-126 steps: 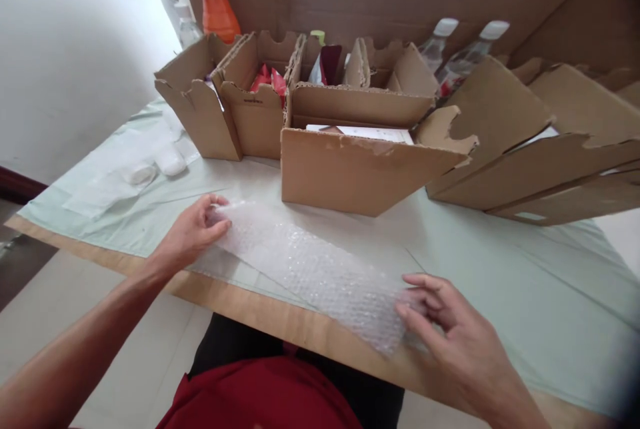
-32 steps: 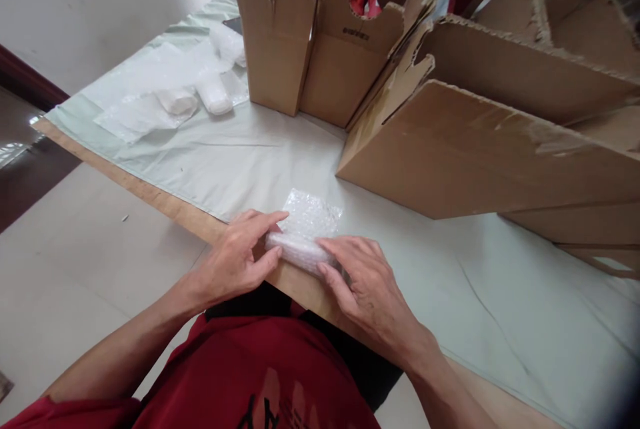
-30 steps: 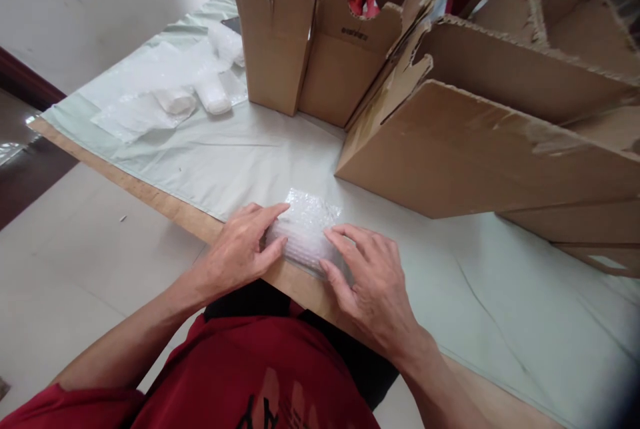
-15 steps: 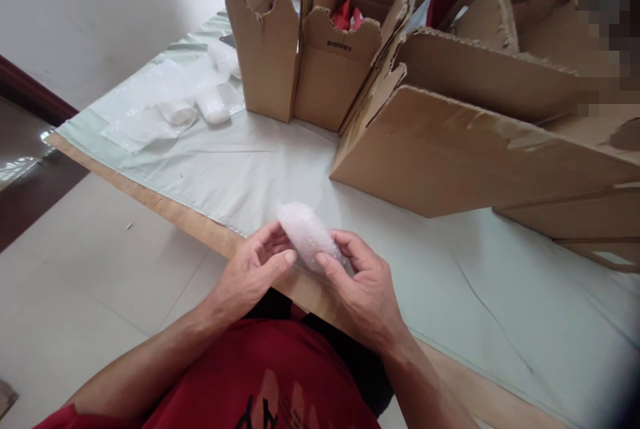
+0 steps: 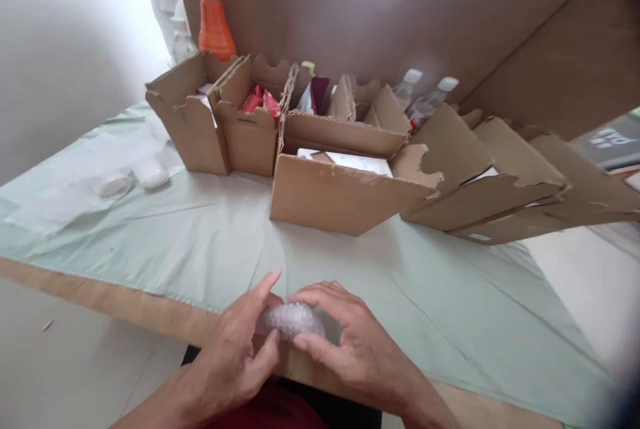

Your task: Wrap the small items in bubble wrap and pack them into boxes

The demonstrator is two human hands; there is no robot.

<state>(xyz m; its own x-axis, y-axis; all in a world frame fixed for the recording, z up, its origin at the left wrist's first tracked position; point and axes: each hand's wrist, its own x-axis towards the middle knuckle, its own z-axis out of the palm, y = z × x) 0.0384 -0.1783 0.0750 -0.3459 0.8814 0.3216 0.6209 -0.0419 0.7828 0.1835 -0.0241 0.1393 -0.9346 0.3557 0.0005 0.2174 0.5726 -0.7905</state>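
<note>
A bubble-wrapped bundle (image 5: 294, 320) is held between both hands over the table's front edge; what lies inside the wrap cannot be made out. My left hand (image 5: 245, 342) grips its left end, thumb in front and fingers behind. On the right side, my right hand (image 5: 350, 342) curls round the bundle, with the thumb on its near face and the fingers over the far side. More bubble wrap (image 5: 60, 182) lies at the left of the green cloth (image 5: 230, 242), along with two wrapped rolls (image 5: 151, 171).
Cardboard bins (image 5: 320, 196) stand in a row across the back, holding red packets (image 5: 260, 101) and white boxes (image 5: 357, 162). Behind them are an orange bottle (image 5: 215, 22) and two clear bottles (image 5: 430, 97). A large cardboard panel (image 5: 350, 9) rises at the rear.
The view has lifted and swung right, showing more bins and bottles. The bundle, long and slanted before, now appears shorter and more level, and both hands wrap more closely round it.
</note>
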